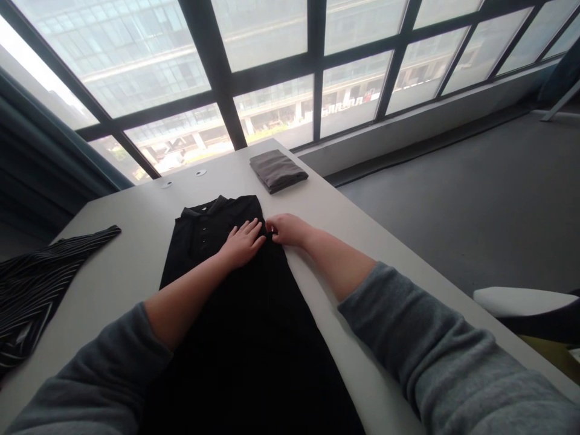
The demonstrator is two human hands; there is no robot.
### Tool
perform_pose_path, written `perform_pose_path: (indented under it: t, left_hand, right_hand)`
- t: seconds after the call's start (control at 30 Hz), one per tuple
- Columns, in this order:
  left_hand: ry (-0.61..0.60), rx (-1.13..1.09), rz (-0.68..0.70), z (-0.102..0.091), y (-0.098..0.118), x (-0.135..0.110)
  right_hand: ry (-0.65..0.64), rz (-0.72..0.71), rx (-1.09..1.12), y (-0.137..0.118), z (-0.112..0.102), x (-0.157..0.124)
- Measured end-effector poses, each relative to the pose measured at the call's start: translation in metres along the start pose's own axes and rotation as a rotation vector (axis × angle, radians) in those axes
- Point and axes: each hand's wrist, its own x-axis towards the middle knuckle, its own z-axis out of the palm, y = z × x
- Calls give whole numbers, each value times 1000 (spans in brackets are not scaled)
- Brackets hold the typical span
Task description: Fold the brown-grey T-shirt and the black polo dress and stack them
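A black polo shirt (235, 314) lies lengthwise on the white table (136, 254), collar away from me, its sides folded in so it forms a long narrow strip. My left hand (243, 241) rests flat on the shirt's upper right part, fingers stretched out. My right hand (286, 229) sits at the shirt's right edge just beside the left hand, its fingers curled and pinching the black fabric.
A folded grey garment (277, 170) lies at the table's far end. A black striped garment (36, 284) is spread at the left edge. A white chair part (521, 300) stands to the right. Large windows rise behind the table.
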Motion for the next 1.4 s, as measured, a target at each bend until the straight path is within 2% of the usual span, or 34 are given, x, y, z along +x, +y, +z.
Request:
perform_pose_path:
  t: [0.1, 0.23, 0.33, 0.47, 0.57, 0.63, 0.73, 0.8, 0.87, 0.97, 1.07, 1.17, 1.23, 1.3, 1.4]
  left_hand:
    - [153, -32, 27, 2, 9, -27]
    - [293, -79, -23, 3, 21, -36]
    - [340, -56, -78, 3, 27, -35]
    - [360, -17, -22, 1, 31, -41]
    - [372, -13, -10, -1, 31, -41]
    - [359, -5, -108, -3, 29, -31]
    - [239, 15, -260, -7, 20, 0]
    - [125, 8, -251, -9, 11, 25]
    - [48, -10, -220, -9, 1, 46]
    - [32, -30, -241, -7, -11, 62]
    - [89, -42, -275, -3, -19, 61]
    - [142, -51, -284, -3, -27, 40]
    - [127, -58, -264, -5, -32, 13]
    - [118, -75, -231, -9, -40, -27]
    - [252, -128, -213, -13, -56, -112]
  right_hand:
    - [33, 31, -3, -2, -2, -2]
    - [23, -51, -49, 0, -4, -2]
    - [20, -74, -85, 2, -4, -1]
    - [15, -59, -99, 3, -2, 0]
    - [102, -112, -61, 0, -2, 0]
    - [119, -166, -32, -2, -1, 1]
    - [-15, -179, -73, -5, 2, 3]
    - [-72, -146, -131, -5, 2, 4]
    - [-69, -102, -166, -6, 2, 4]
    - [-67, -39, -169, -6, 0, 4]
    - [-70, 15, -139, -6, -2, 4]
    - [-67, 54, -100, -5, -1, 5]
    - [-55, 57, -75, -4, 0, 5]
    - [-36, 32, -49, -3, 2, 4]
    - [26, -34, 7, -1, 6, 2]
